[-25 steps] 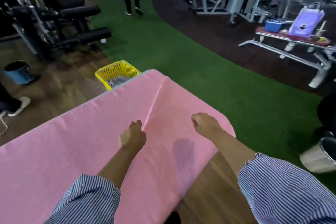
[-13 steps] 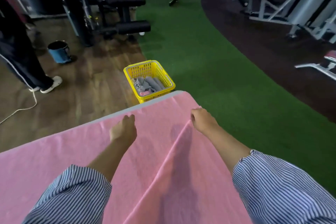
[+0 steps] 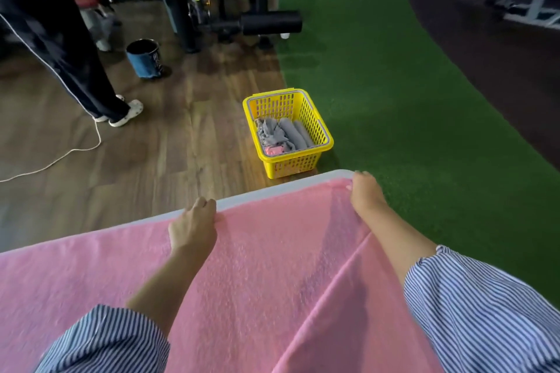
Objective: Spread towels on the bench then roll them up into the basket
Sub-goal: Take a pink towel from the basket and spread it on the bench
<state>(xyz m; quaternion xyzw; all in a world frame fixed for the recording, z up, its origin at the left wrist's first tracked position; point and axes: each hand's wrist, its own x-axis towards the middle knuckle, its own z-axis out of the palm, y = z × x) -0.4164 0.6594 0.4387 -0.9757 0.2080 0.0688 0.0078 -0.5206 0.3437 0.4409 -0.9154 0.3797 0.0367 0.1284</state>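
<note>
Both hands now at far edge of pink towel (image 3: 257, 266), up from mid-cloth 1 s ago. Left hand (image 3: 194, 225) and right hand (image 3: 365, 192) curl fingers, pinching hem on bench (image 3: 272, 192). Ridge remains near right arm. Spreading nearly done; yellow basket (image 3: 303, 160) just beyond bench, holding rolled grey towels (image 3: 295, 135).

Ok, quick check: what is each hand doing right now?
Left hand: fingers curled over the far edge of the pink towel, gripping it.
Right hand: pinching the pink towel at its far corner.
</note>
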